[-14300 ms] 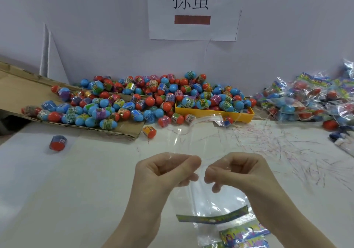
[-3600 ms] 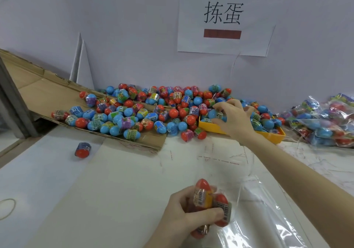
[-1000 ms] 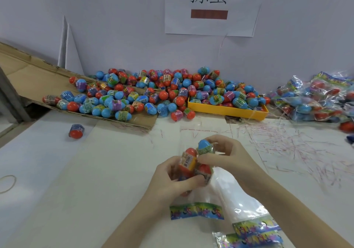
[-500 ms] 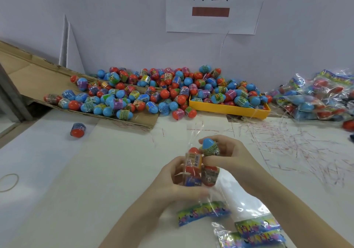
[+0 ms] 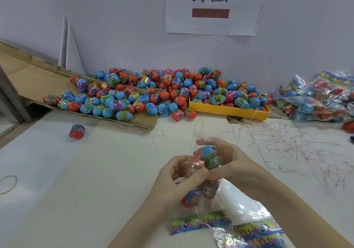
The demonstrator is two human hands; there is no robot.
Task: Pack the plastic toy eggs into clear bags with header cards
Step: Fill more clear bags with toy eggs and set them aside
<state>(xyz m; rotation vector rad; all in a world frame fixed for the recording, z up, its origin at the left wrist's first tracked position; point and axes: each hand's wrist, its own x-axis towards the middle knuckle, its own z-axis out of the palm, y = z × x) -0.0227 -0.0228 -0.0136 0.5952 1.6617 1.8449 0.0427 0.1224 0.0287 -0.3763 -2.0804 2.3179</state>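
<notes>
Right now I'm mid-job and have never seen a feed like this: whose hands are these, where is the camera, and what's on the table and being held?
There is no machine here: a person works with two bare hands, and the single picture comes from a wide-angle camera worn on their head, looking forward and down.

The left hand grips a clear bag that already has eggs inside. The right hand holds a blue-topped toy egg at the bag's mouth. The bag's colourful header card hangs at its lower end, near a stack of spare bags.

Farther back, a pile of loose eggs lies against the wall, spreading over a cardboard sheet and a yellow tray. One stray egg sits alone on the left, beyond a rubber band at the edge. Filled bags are heaped at right. A paper sign hangs on the wall.
</notes>
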